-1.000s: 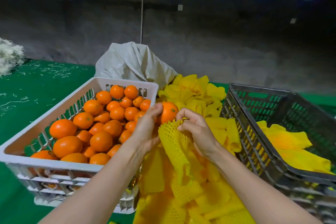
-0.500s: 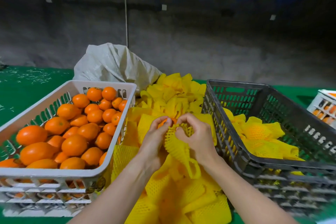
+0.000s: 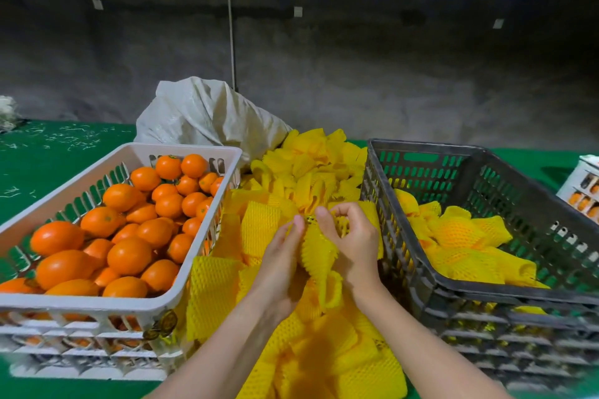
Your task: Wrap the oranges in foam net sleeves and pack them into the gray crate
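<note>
Clamping foam sleeve (image 3: 319,251): left hand (image 3: 281,267), right hand (image 3: 355,244); white crate (image 3: 81,304): oranges (image 3: 129,253); gray crate (image 3: 505,294): wrapped oranges (image 3: 460,233).

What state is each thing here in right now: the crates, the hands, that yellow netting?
White crate: nearly full of bare oranges.
Gray crate: holds a few wrapped oranges, mostly unfilled.
Foam net sleeve: pinched at its top by both hands.
Left hand: pinching the sleeve.
Right hand: pinching the sleeve.

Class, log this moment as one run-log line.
phase: wrapping | left hand: holds foam net sleeve | right hand: pinches sleeve's top | gray crate: wrapped oranges inside | white crate: bare oranges
</note>
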`<state>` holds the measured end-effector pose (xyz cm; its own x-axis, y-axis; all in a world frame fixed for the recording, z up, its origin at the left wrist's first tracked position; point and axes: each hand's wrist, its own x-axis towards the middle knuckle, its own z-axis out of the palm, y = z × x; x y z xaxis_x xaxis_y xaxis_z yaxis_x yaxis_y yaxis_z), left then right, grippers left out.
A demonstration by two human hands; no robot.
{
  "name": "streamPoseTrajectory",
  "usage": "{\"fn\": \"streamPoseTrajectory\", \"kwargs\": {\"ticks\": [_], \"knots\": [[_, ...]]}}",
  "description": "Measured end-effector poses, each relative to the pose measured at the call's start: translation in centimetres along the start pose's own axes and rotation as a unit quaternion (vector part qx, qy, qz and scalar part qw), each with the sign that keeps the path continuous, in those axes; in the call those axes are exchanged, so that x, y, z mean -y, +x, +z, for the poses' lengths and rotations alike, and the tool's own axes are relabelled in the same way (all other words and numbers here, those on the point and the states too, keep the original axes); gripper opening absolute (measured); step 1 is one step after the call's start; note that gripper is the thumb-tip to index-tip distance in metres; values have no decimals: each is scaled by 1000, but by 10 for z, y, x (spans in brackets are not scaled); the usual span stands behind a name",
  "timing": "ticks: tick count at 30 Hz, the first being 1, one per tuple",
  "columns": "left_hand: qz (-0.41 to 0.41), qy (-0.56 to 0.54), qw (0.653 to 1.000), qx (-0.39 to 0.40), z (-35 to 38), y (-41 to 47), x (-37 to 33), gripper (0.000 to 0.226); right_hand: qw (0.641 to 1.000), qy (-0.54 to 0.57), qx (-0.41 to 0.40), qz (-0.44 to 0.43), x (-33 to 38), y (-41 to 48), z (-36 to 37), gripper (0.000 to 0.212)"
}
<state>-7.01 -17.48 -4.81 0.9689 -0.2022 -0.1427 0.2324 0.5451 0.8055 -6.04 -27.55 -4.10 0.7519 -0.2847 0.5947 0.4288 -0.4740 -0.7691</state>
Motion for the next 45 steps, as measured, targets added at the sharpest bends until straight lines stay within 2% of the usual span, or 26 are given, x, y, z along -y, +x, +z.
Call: {"fn": "streamPoseTrajectory", "kwargs": {"ticks": [2,5,11,16,19,21,23,25,28,31,34,36,39,42,45], "knots": [[-21,-31,999,-24,2,2,1,50,1000,-27,11,-11,1,0,4,24],[-75,-71,994,-24,-1,4,-6,57,1000,-12,25,-10,0,6,3,27],[-104,-41,993,-33,-7,9,-12,66,995,54,63,60,-7,15,-1,39],[-109,-28,993,20,-13,12,-10,55,983,112,82,119,-9,15,-2,52],[-99,-34,993,48,-12,14,-12,46,965,162,120,166,-9,12,-2,63],[-89,-37,995,36,-14,14,-11,45,950,171,165,201,-11,12,-1,55],[-73,-32,997,22,-16,12,-9,46,942,149,205,219,-13,14,-2,30],[-47,-9,999,-3,-18,12,-10,36,948,137,196,210,-13,18,-7,14],[-22,34,998,-46,-19,15,-14,32,948,183,203,163,-4,17,-17,36],[-18,46,995,-92,-15,19,-17,33,907,253,267,204,8,4,-14,49],[10,60,982,-178,-11,21,-18,21,890,293,248,247,11,-6,-7,55],[31,71,971,-224,-11,22,-19,36,875,329,229,270,11,-6,-6,55],[76,99,964,-236,-10,23,-20,32,834,393,216,321,7,-5,-3,52],[108,107,960,-235,-9,22,-24,34,787,456,220,353,6,-6,0,59],[50,50,972,-226,-11,21,-27,29,751,506,266,332,12,-9,-4,75]]}}
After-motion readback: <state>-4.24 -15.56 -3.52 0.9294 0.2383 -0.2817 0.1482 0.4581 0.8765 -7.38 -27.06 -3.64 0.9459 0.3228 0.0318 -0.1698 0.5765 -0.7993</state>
